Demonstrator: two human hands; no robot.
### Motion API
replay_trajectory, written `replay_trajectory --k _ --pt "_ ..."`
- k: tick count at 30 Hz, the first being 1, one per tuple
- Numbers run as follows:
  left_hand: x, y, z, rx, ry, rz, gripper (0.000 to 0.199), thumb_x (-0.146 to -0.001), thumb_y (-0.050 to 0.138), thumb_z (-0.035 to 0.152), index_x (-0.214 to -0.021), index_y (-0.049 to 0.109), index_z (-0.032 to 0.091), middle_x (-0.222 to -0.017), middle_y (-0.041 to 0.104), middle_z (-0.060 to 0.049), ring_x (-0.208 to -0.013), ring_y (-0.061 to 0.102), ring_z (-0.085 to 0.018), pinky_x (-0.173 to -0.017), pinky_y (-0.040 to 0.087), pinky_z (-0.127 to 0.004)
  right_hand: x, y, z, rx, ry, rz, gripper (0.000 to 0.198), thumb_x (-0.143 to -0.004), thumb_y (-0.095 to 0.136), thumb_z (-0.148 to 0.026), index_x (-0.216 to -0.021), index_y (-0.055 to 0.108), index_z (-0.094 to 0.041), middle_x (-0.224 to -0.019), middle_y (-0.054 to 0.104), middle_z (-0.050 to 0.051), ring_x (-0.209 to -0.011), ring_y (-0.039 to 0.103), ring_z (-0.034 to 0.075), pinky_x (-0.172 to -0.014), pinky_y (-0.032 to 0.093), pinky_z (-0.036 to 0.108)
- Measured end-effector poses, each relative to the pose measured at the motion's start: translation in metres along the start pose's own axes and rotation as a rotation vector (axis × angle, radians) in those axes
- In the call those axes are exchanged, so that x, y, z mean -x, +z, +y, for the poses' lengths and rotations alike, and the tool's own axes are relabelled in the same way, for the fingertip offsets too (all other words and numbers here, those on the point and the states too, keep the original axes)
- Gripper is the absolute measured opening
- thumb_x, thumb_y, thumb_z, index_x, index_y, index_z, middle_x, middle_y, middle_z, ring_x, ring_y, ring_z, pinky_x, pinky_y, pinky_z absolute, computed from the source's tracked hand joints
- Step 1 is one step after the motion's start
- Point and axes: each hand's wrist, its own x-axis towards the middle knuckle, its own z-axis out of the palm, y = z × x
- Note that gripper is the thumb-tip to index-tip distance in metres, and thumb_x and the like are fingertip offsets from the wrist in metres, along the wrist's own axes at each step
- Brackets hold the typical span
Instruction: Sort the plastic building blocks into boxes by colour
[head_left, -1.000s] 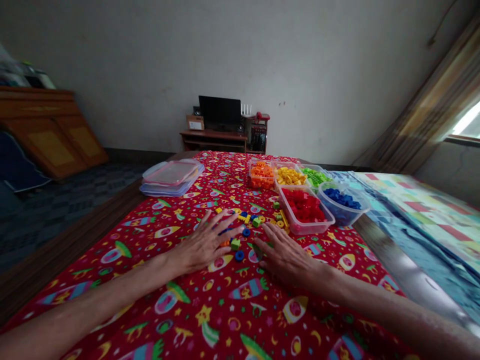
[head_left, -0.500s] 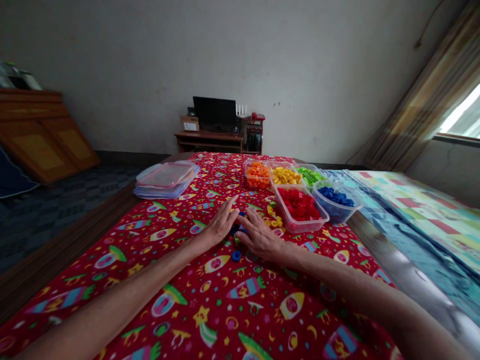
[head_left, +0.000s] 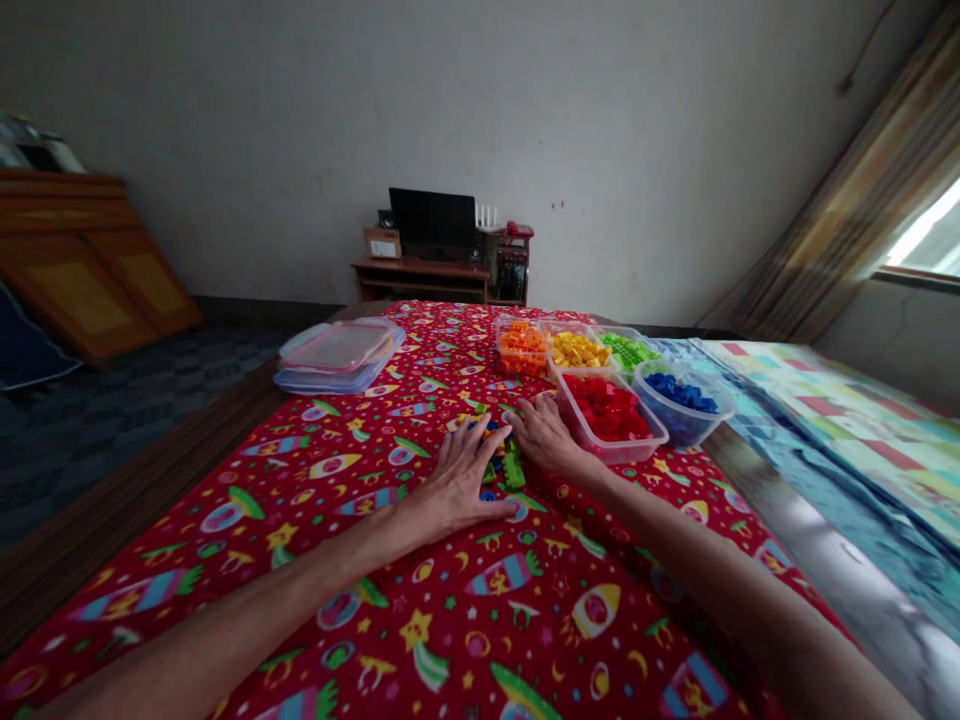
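Note:
My left hand lies low over the table with its fingers spread, beside and partly above a small cluster of toy building bricks. Green bricks and a round blue piece show between the two hands; other blue, orange and yellow bits are half hidden under the left fingers. My right hand rests on the far right side of that cluster, fingers slightly bent and apart, close to the tub of red bricks. Nothing is seen gripped in either hand.
Clear tubs hold orange bricks, yellow bricks, green bricks and blue bricks at the right. Stacked plastic lids lie at the left on the red patterned cloth. A bed adjoins the right side.
My hands have moved apart. The left hand turned palm down with spread fingers over the bricks; the right hand shifted farther out, covering where loose yellow bricks lay. Green bricks now show between them.

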Motion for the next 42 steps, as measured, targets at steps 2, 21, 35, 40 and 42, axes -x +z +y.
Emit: replay_trajectory --k 2,21,35,40,42 --pt "-0.007 0.002 -0.003 0.0 -0.028 0.044 0.096 -0.075 0.059 0.067 -0.15 0.018 0.025 -0.156 0.019 -0.017 -0.143 0.01 -0.041 -0.112 0.015 -0.063 -0.007 -0.005 -0.007 -0.119 0.014 0.028 0.038 -0.097 0.03 -0.02 -0.126 0.053 -0.013 -0.124 0.059 0.017 -0.12 0.053 0.026 -0.102 0.042 0.048" --pt "0.001 0.002 -0.031 0.114 -0.06 0.168 0.054 -0.099 0.026 0.046 -0.149 0.016 0.027 -0.156 0.024 -0.009 -0.145 0.016 -0.025 -0.117 0.022 -0.049 0.07 -0.037 -0.038 -0.03 0.095 -0.057 0.059 -0.089 0.041 -0.016 -0.147 0.027 -0.015 -0.149 0.024 0.025 -0.141 0.017 0.04 -0.102 0.036 0.062" --pt "-0.001 -0.009 -0.018 0.251 -0.078 0.209 0.05 -0.098 0.024 0.045 -0.144 0.028 0.024 -0.149 0.038 -0.009 -0.139 0.033 -0.021 -0.114 0.03 -0.044 0.009 -0.032 -0.048 -0.416 -0.024 0.052 0.043 -0.098 0.033 -0.031 -0.139 0.039 -0.018 -0.134 0.051 0.015 -0.131 0.042 0.023 -0.106 0.041 0.046" --pt "0.003 -0.006 -0.024 0.256 -0.067 0.222 0.047 -0.098 0.026 0.045 -0.142 0.031 0.029 -0.146 0.042 -0.007 -0.138 0.035 -0.021 -0.115 0.029 -0.046 0.018 -0.062 -0.029 -0.294 -0.017 0.134 0.044 -0.096 0.037 -0.026 -0.139 0.039 -0.018 -0.131 0.053 0.016 -0.125 0.048 0.025 -0.102 0.044 0.045" --pt "-0.001 -0.002 -0.023 0.266 -0.113 0.259 0.049 -0.099 0.025 0.043 -0.144 0.028 0.025 -0.146 0.04 -0.01 -0.137 0.035 -0.022 -0.115 0.03 -0.047 0.037 -0.065 -0.022 -0.151 0.013 0.088 0.044 -0.093 0.037 -0.021 -0.136 0.042 -0.015 -0.125 0.055 0.019 -0.118 0.052 0.028 -0.095 0.048 0.045"
